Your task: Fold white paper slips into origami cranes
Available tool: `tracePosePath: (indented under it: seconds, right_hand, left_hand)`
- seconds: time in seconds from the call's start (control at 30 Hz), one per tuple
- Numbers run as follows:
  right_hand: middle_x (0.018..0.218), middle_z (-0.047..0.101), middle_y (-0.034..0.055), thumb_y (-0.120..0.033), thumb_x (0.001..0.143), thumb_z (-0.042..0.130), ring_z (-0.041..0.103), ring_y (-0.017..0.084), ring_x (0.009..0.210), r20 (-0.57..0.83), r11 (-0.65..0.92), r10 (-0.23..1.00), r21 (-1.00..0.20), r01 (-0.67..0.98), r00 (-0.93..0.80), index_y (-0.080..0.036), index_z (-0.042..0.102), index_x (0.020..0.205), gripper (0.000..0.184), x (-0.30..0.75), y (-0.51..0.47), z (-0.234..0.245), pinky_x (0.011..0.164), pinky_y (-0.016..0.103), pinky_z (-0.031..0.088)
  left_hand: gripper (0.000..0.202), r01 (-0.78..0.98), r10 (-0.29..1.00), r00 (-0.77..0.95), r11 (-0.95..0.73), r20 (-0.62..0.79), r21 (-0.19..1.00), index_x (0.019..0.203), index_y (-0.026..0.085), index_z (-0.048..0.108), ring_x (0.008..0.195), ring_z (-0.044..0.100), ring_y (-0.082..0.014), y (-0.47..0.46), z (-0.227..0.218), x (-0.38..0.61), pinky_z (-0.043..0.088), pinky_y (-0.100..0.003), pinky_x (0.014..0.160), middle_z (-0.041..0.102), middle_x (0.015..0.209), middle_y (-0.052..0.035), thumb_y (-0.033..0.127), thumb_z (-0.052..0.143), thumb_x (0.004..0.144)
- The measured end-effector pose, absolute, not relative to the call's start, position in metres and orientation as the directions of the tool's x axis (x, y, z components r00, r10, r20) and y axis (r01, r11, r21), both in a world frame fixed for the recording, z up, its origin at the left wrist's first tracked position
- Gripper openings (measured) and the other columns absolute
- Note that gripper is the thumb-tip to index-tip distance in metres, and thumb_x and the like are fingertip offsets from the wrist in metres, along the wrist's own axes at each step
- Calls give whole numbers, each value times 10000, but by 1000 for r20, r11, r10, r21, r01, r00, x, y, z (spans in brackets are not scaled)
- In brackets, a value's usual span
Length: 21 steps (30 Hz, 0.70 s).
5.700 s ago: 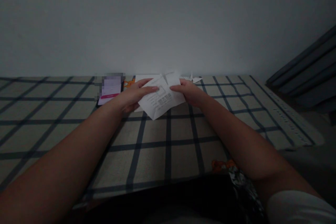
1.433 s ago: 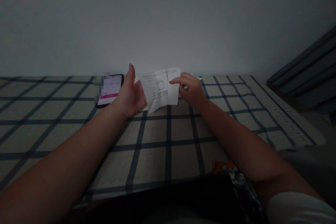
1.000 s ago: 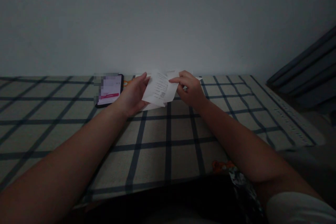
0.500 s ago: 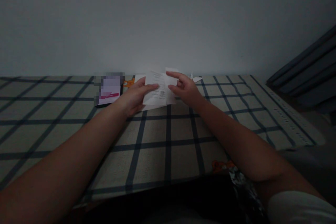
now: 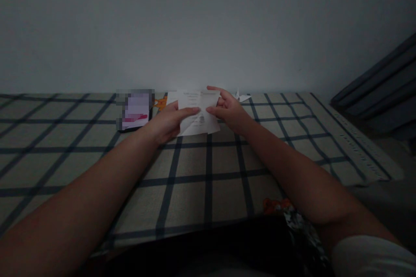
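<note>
A white sheet of paper (image 5: 191, 125) with lines of print is held up between my two hands above the table. My left hand (image 5: 167, 121) grips its left part, thumb lying across the printed face. On the right side, my right hand (image 5: 227, 110) pinches the paper, its thumb on the front and the index finger stretched along the upper edge. The thumb tips are close together near the middle of the sheet. The fingers behind the paper are hidden. Just beyond my right hand lies a small folded white paper piece (image 5: 243, 96) with pointed tips.
A tablet or phone (image 5: 138, 108) with a lit, partly pixelated screen stands left of my hands. The checked tablecloth (image 5: 191, 199) has orange bear prints. Behind is a plain wall (image 5: 208, 26); dark curtain folds (image 5: 383, 91) hang at the right.
The right part of the paper, folded up in a raised flap before, now lies flatter. My right thumb has moved slightly left, and the thumbs are closer together.
</note>
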State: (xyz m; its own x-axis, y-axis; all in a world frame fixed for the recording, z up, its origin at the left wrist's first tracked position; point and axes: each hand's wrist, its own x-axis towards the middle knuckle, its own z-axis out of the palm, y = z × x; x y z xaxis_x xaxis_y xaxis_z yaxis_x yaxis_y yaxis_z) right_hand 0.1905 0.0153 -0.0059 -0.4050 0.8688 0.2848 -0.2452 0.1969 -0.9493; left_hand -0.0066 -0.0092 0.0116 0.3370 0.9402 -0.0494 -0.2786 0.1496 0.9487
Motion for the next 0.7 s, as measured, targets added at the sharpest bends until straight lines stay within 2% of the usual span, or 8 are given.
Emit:
tracePosePath:
  seconds: [0.17, 0.3, 0.4, 0.47, 0.6, 0.7]
  right_hand:
    - [1200, 712, 86, -366, 669, 859, 698, 245, 1054, 234, 92, 848, -949, -303, -475, -238, 525, 1252, 684, 191, 14, -5, 874, 388, 604]
    - [1188, 717, 80, -338, 657, 865, 701, 235, 1022, 206, 60, 857, -950, -306, -473, -235, 553, 1202, 636, 192, 15, -7, 860, 381, 608]
    - [1159, 725, 74, -321, 661, 854, 704, 231, 1006, 205, 69, 869, -951, -302, -450, -225, 569, 1184, 603, 192, 17, -9, 860, 379, 605]
    - [1140, 730, 76, -308, 654, 849, 702, 235, 1010, 194, 65, 878, -954, -292, -438, -215, 579, 1169, 589, 192, 19, -10, 866, 385, 602]
    - [1129, 732, 79, -288, 669, 831, 700, 230, 1001, 183, 61, 881, -958, -279, -437, -201, 601, 1145, 535, 193, 21, -12, 886, 391, 590]
    - [1130, 733, 75, -281, 682, 826, 703, 213, 956, 168, 52, 884, -962, -267, -437, -195, 617, 1134, 505, 193, 21, -12, 881, 382, 588]
  left_hand:
    - [410, -313, 906, 405, 259, -119, 914, 1146, 142, 700, 737, 738, -219, -12, 20, -9, 590, -309, 709, 794, 933, -83, 161, 688, 736]
    - [510, -312, 888, 440, 291, -134, 905, 1268, 120, 654, 655, 719, -202, -13, 24, -11, 582, -299, 670, 784, 840, -68, 151, 647, 759]
    - [478, -319, 898, 417, 290, -141, 902, 1255, 122, 671, 676, 730, -211, -13, 26, -12, 583, -300, 658, 783, 838, -75, 154, 636, 779]
    - [464, -307, 899, 416, 278, -134, 910, 1234, 132, 685, 755, 752, -243, -13, 26, -12, 592, -318, 682, 787, 876, -93, 156, 641, 772]
    - [449, -310, 916, 397, 194, -59, 931, 1162, 139, 707, 932, 755, -282, -11, 20, -10, 605, -351, 798, 783, 1054, -117, 132, 712, 713]
    - [401, -296, 931, 365, 147, -30, 944, 1104, 162, 716, 913, 755, -263, -10, 16, -9, 607, -354, 822, 782, 1083, -104, 119, 756, 707]
